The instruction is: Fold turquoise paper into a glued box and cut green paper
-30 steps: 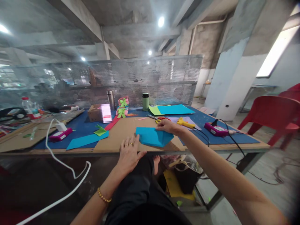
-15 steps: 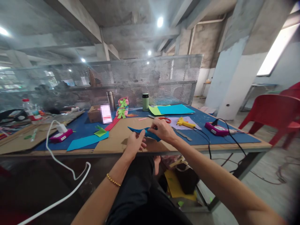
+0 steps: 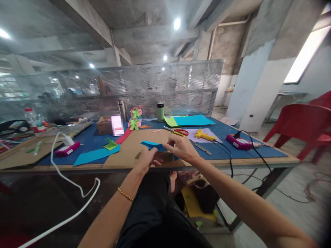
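Folded blue craft paper (image 3: 150, 144) in L hand (image 3: 147, 159) & R hand (image 3: 179, 147), over cardboard (image 3: 122, 151) nr front edge of bench (image 3: 245, 160).
Both clamped on it; prob. light, bendy, easily creased, so best held gently by edges.

hazy light from ceiling lamps (image 3: 177, 23) and a glaring window (image 3: 306, 57)
dim beneath the table (image 3: 88, 140); right edge stretched, blurred, darkened.

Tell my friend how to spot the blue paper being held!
Find the blue tabletop, then the brown board at its front edge. Over that board, the left hand and right hand hold a blue paper. Unlike the blue strip to the left and the blue sheet at the back, it is held.
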### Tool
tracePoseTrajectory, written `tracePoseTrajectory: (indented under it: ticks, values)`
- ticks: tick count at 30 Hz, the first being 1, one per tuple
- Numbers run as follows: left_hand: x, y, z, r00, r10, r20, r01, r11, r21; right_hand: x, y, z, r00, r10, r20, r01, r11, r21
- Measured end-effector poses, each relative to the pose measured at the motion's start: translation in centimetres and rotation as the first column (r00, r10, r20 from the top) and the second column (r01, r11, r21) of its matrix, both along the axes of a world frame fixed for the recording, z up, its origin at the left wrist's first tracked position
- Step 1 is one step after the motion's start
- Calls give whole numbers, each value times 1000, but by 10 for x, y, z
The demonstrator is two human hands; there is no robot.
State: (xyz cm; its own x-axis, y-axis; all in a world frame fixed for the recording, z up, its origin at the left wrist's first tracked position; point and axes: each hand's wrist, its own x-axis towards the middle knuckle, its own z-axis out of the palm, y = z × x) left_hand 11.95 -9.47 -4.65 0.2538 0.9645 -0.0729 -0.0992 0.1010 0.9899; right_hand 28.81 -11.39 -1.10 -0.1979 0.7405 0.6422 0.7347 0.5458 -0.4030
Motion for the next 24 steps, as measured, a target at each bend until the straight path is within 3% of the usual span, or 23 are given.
tracePoseTrajectory:
  ticks: [6, 11, 15, 19, 24]
  values:
    - [-9, -5, 3, 999, 33, -10, -33, 999, -11, 24, 25, 8, 989, -23, -146, 17, 999, -46]
    - [-18, -8, -3, 999, 38, -37, -36, 998, 58, 48, 31, 19, 984, -144, -108, 139, 989, -60]
    - [-22, -10, -9, 998, 16, -58, -8, 990, 141, 56, 35, 12, 972, -232, -46, 230, 972, -43]
    - [-28, -9, -15, 997, 48, -62, -35, 981, 192, 64, 46, 7, 955, -280, -99, 276, 960, -46]
    - [-32, -7, -19, 997, 60, -49, -50, 982, 184, 74, 55, 3, 951, -247, -185, 225, 966, -131]
